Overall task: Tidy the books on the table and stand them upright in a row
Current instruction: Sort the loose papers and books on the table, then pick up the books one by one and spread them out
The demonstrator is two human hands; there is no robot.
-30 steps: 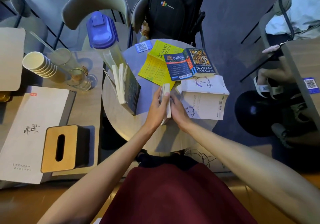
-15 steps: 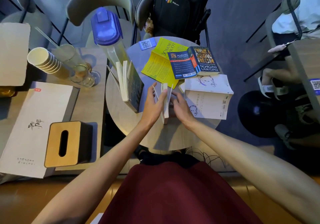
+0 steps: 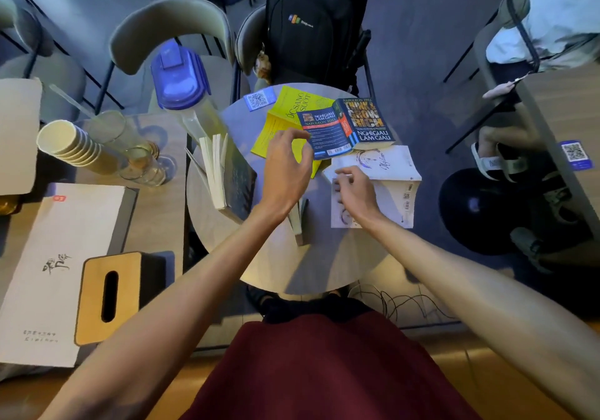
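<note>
White book (image 3: 394, 189) is touched by right hand (image 3: 355, 192), grip indeterminate; left hand (image 3: 285, 168) is held spread above yellow book (image 3: 272, 131).

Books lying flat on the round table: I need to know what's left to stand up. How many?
3: a yellow book at the far side, a blue book overlapping it, a white book at the right, touched by the right hand. Another could hide beneath them.

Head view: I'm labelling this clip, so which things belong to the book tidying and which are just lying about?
Job: standing books, slim upright book, yellow book, blue book, white book, round table.
Lying about: pitcher, paper cups, glasses, tissue box, backpack, QR card.
</note>
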